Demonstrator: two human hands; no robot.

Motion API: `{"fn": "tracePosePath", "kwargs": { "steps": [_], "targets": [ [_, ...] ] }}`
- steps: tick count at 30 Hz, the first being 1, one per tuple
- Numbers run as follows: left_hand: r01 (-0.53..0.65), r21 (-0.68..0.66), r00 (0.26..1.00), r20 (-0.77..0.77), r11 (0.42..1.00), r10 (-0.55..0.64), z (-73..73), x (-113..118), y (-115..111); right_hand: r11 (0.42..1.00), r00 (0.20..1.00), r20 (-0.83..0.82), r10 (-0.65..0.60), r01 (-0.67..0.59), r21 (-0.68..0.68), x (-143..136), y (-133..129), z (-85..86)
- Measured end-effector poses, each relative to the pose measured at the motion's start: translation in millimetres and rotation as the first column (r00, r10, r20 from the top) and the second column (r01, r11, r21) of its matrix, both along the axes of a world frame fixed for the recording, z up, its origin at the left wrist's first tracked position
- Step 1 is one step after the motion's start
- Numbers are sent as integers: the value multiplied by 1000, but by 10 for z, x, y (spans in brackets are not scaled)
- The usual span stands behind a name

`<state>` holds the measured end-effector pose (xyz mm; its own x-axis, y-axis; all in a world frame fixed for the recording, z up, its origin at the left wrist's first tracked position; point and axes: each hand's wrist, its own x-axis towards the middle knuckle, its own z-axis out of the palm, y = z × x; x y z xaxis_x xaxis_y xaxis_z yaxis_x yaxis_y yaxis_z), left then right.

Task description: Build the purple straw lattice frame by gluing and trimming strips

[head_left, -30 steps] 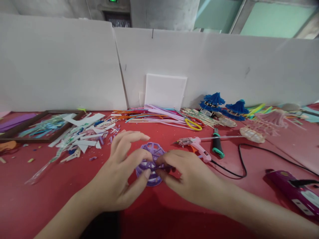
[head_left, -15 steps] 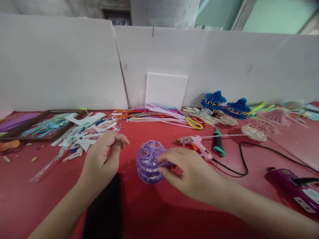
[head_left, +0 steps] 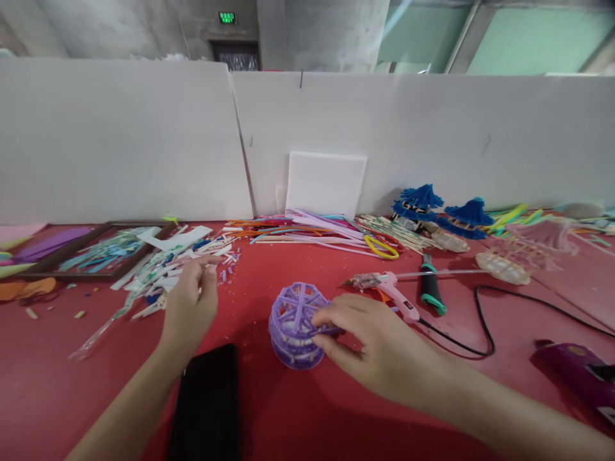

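Note:
A round purple openwork model [head_left: 298, 349], with spoke-like strips across its top, stands on the red table. My right hand [head_left: 358, 330] is at its right side, thumb and fingers pinched on a thin purple strip at the upper rim. To the left, near the pile of white scraps [head_left: 175, 240], my left hand [head_left: 195, 301] hovers with fingers curled together. Anything between its fingertips is too small to make out. Right of the model lie a pink glue gun [head_left: 394, 294] and a black-and-green cutter [head_left: 431, 288].
A black phone [head_left: 206, 403] lies near the front edge. Colored strips [head_left: 312, 227], yellow-handled scissors [head_left: 382, 246] and blue-roofed models [head_left: 418, 202] line the back. A brown frame [head_left: 108, 275] is left; a magenta device [head_left: 576, 378] and black cable [head_left: 485, 333] are right.
My left hand has moved left, away from the model toward the scraps. My right hand remains at the rim. The camera view has shifted, showing more of the phone.

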<state>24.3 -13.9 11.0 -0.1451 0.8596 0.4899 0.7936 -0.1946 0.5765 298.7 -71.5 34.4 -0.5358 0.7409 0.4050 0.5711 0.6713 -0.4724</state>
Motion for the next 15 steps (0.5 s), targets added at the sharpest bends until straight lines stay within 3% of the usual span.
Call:
{"fn": "tracePosePath", "kwargs": {
  "steps": [6, 15],
  "targets": [
    [-46, 34, 999, 24, 998, 45, -76, -168, 106, 999, 997, -67, 22, -20, 36, 0, 31, -73],
    [-169, 72, 985, -20, 983, 171, -134, -161, 151, 997, 996, -81, 31, -25, 73, -3, 56, -119]
  ]
}}
